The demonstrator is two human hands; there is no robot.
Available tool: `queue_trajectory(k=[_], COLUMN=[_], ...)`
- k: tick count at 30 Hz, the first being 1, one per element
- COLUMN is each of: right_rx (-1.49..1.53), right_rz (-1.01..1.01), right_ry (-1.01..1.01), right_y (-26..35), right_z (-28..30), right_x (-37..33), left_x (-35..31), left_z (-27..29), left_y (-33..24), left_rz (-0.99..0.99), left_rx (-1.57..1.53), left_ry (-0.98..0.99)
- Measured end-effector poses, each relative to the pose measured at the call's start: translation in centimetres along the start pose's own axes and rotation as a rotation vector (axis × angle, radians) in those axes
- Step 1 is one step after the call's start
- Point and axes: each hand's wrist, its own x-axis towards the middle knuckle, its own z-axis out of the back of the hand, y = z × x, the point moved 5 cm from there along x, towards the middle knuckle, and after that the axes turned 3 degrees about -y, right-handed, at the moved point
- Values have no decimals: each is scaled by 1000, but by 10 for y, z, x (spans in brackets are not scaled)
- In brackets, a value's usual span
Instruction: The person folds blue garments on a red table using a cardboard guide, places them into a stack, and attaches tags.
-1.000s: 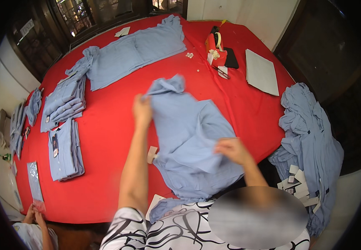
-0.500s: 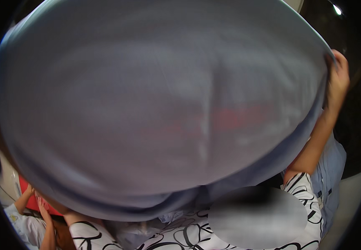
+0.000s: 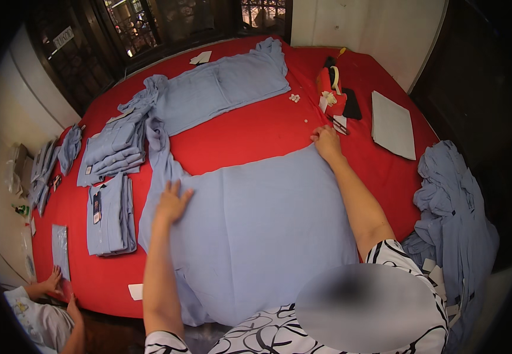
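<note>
A light-blue shirt (image 3: 256,224) lies spread over the near part of the red-covered table, its near edge hanging toward me. My left hand (image 3: 173,203) rests on its left part near a sleeve, fingers spread and flat. My right hand (image 3: 327,143) is closed at the far right corner of the shirt, fingers pinched on the cloth. A second blue shirt (image 3: 220,85) is laid out farther back on the table (image 3: 238,133).
Folded blue shirts (image 3: 114,147) stand in stacks on the left. At the right are a red tape dispenser (image 3: 331,94), scissors (image 3: 337,124), a white board-like sheet (image 3: 393,124) and heaped shirts (image 3: 457,218). A co-worker's hands (image 3: 52,280) touch a bagged garment (image 3: 60,251) at the lower left.
The shirt, held up and filling most of the view before, has come down flat onto the table. My right hand has moved inward to the left, and my left hand, hidden before, now shows.
</note>
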Motion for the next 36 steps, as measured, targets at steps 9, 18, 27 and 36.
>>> queue_trajectory(k=[9,18,27,36], right_rx=[-248,-188,-141,-307], right_rz=[128,139,77,90], right_ry=[37,-122,11,-18], right_y=[46,39,42,66], right_z=[-66,-81,-77,-77], right_x=[63,116,135,120], left_x=[-33,-31,-29,-33], left_z=[-27,-28,-27,-21], left_y=[-22,-25,-25,-22], left_rz=[40,37,36,-8], left_rx=[215,242,248,163], left_ry=[-437,-424,-429,-484])
